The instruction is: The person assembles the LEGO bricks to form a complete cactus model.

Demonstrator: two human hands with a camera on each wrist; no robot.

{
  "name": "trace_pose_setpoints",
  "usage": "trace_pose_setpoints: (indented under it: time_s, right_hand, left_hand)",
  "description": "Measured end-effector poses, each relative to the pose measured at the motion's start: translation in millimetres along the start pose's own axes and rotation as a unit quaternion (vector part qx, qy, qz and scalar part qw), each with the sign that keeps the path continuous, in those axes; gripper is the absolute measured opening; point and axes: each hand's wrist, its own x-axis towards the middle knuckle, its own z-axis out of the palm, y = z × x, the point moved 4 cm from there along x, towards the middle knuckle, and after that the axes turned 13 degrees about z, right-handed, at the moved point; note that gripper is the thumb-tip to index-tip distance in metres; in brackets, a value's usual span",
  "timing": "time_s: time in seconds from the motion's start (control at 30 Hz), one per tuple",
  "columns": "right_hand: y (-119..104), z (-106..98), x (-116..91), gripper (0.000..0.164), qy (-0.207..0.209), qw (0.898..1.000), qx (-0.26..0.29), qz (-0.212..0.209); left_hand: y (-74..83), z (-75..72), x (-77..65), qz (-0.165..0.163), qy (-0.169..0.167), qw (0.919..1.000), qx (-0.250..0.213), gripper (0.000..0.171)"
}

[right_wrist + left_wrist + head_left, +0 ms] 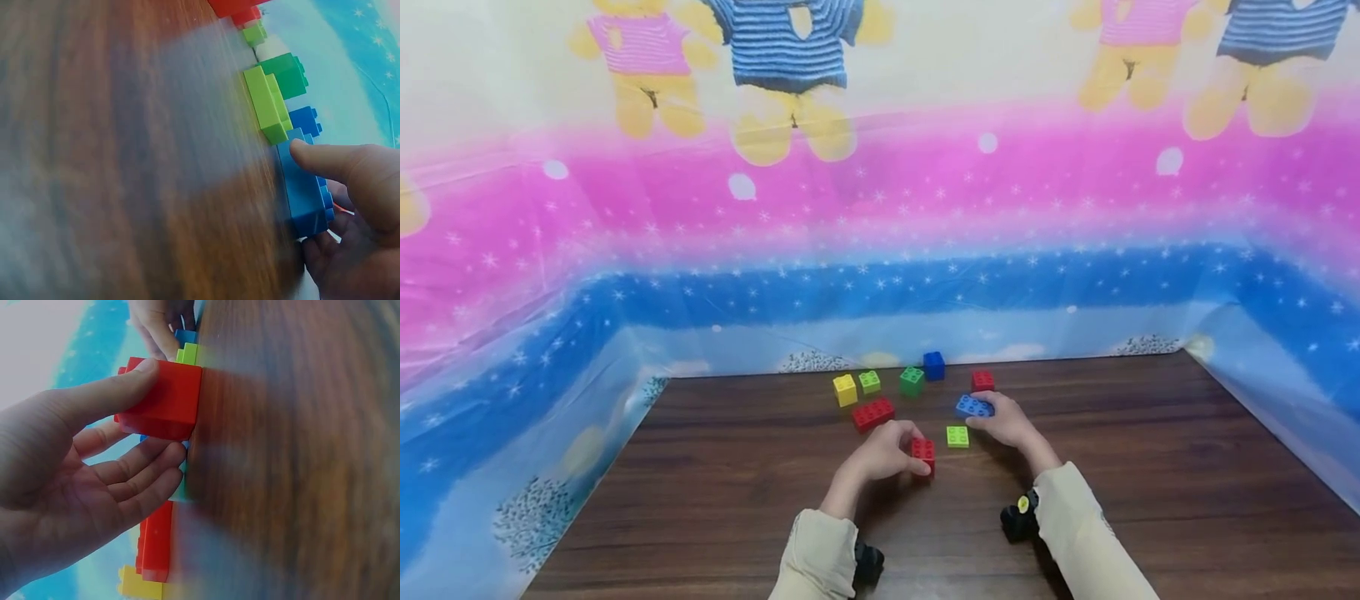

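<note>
My left hand (883,452) holds a tall red toy brick (923,457) between thumb and index finger, near the middle of the table. In the left wrist view the thumb lies on the side of the red brick (165,400), and the other fingers extend below it. To the right and a little farther back, my right hand (1006,421) grips a light blue brick (973,406) with studs up. The right wrist view shows the thumb on the near side of the blue brick (303,184), the fingers partly hidden behind. A lime brick (957,437) lies between the two hands.
Behind the hands stand a long red brick (873,415), a yellow brick (845,389), a small lime brick (869,382), a green brick (912,381), a dark blue brick (934,366) and another red brick (982,381). A printed curtain (880,292) borders the wooden table (737,500).
</note>
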Motion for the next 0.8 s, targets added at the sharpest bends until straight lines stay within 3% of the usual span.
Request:
trace_pose_setpoints:
  time_s: [0.33, 0.8]
  right_hand:
    - [1.9, 5.9, 7.0, 0.046, 0.028, 0.999, 0.032, 0.010]
    - [14.8, 5.3, 3.4, 0.049, -0.003, 0.991, 0.130, 0.032]
  left_hand:
    - [-3.3, -1.6, 0.8, -0.009, 0.045, 0.9989, -0.004, 0.036]
    - [-4.0, 1.4, 3.1, -0.009, 0.055, 0.9984, -0.004, 0.030]
